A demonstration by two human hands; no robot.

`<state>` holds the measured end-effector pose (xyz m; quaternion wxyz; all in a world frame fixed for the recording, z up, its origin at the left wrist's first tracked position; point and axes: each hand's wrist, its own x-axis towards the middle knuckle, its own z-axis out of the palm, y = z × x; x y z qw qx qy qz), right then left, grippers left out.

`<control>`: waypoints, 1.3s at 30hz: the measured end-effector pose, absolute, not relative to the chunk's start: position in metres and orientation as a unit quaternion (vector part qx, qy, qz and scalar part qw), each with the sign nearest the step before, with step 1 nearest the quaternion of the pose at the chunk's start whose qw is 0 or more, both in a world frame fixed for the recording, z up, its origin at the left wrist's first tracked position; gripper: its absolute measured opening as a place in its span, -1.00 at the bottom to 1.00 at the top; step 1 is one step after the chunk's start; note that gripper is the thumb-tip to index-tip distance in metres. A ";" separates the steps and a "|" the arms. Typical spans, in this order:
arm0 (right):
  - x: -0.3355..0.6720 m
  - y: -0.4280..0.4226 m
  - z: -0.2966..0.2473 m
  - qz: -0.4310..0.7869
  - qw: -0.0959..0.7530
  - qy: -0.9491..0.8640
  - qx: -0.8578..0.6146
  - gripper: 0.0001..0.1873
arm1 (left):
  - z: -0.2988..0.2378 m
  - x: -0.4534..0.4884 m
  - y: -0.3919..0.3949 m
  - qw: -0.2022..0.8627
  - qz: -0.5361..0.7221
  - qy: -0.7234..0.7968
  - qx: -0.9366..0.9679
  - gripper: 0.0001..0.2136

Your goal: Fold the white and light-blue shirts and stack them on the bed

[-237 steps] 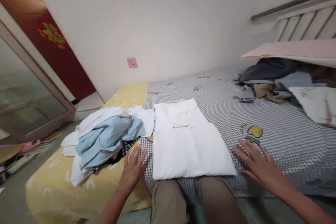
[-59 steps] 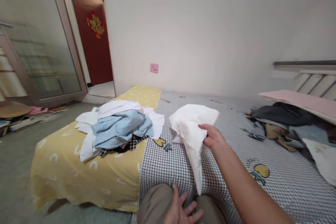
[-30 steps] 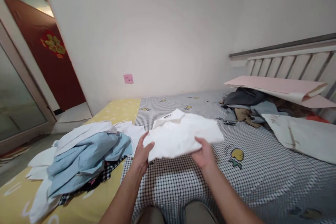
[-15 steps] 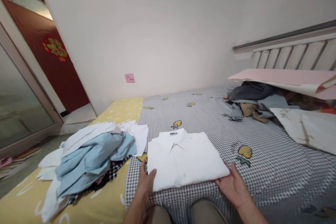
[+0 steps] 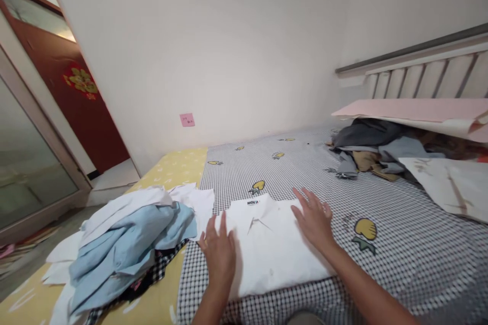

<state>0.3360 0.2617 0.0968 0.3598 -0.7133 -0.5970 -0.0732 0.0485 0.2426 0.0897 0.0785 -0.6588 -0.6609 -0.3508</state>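
A white collared shirt [image 5: 272,249], folded into a flat rectangle, lies on the checked bedding with its collar and neck label pointing away from me. My left hand [image 5: 220,251] is over the shirt's left edge, fingers spread and pointing away. Over the upper right part of the shirt is my right hand [image 5: 314,217], its fingers also apart. Neither hand grips anything; whether the palms touch the cloth I cannot tell.
Left of the shirt lies a loose pile of clothes [image 5: 129,244], light blue, white and black-checked, on yellow bedding [image 5: 185,162]. At the right, dark and grey garments [image 5: 368,134] lie beneath a pink sheet [image 5: 415,108], beside a white bag-like piece [image 5: 450,183].
Both hands have left the shirt's near corners and moved forward, up over its left and right sides. The folded shirt keeps its shape; the view has shifted slightly.
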 end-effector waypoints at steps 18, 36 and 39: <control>0.337 0.303 -0.007 -0.005 0.190 -0.669 -0.718 -0.44 | 0.023 0.062 0.253 -0.105 -0.309 -0.600 -0.731 -0.53; 0.331 0.300 0.007 -0.021 0.168 -0.662 -0.730 -0.47 | 0.020 0.061 0.258 -0.004 -0.261 -0.653 -0.711 -0.55; 0.332 0.301 0.006 -0.009 0.170 -0.658 -0.734 -0.47 | 0.020 0.064 0.256 0.009 -0.267 -0.655 -0.707 -0.55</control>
